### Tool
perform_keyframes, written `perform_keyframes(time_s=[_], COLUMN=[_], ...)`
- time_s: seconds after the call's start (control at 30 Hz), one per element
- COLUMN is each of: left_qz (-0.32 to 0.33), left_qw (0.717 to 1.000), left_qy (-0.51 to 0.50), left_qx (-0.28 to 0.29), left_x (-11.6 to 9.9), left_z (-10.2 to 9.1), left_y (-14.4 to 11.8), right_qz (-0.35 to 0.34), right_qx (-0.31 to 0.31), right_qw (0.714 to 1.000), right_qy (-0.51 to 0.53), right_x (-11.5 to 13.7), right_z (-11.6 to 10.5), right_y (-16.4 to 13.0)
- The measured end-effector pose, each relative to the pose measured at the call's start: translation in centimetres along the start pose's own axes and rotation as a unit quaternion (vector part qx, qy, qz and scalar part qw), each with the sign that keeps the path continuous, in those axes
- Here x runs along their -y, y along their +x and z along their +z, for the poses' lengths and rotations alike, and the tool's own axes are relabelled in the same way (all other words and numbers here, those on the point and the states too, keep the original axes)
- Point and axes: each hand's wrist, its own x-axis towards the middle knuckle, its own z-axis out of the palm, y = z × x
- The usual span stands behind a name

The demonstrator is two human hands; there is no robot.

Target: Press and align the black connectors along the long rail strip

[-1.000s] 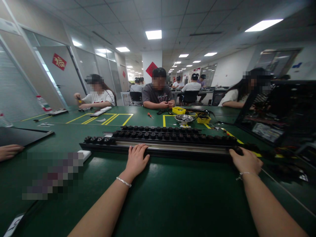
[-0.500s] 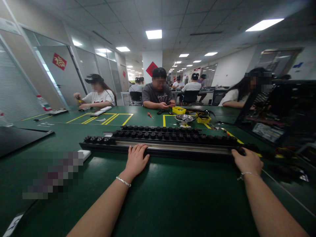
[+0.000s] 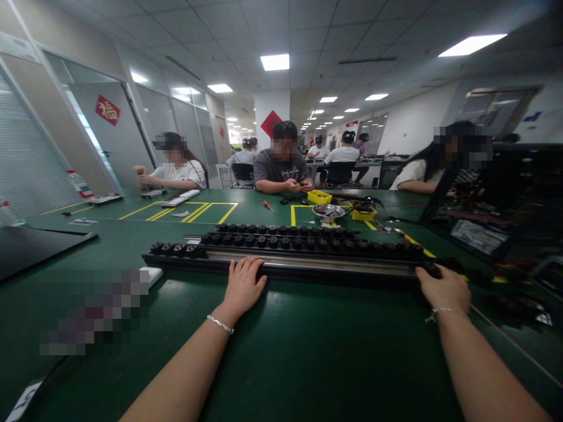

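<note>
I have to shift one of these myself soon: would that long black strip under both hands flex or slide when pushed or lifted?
The long black strip looks like a rigid rail with a metal channel, so it probably stays straight. It lies flat on the green table, so it likely slides rather than rolls. With the left hand and right hand set far apart, lifting by one end looks awkward.

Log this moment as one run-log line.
left hand: flat on long black rail | right hand: on rail's right end | surface: green table

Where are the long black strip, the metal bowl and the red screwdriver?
Strip (image 3: 308, 265): head view, silver rail along its middle.
Bowl (image 3: 328, 210): head view, its inside.
Screwdriver (image 3: 267, 205): head view, red handle.
</note>
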Motion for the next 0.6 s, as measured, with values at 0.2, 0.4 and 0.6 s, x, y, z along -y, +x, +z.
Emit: perform_keyframes(time_s=[0.2,0.4,0.6], left_qz=[-0.004,-0.004,-0.002], left_qw=[1.0,1.0,1.0], left_qy=[-0.005,-0.005,0.001], left_qx=[0.002,0.002,-0.004], left_x=[0.0,-0.1,-0.2], left_z=[0.0,-0.1,-0.1], left_y=[0.0,0.0,0.0], right_qz=[0.028,0.079,0.072], right_qx=[-0.007,0.012,-0.002], right_qw=[0.999,0.997,0.997], right_qy=[0.023,0.009,0.008], right_x=[0.1,0.7,0.8], right_z=[-0.2,-0.9,-1.0], right_y=[0.0,-0.2,-0.2])
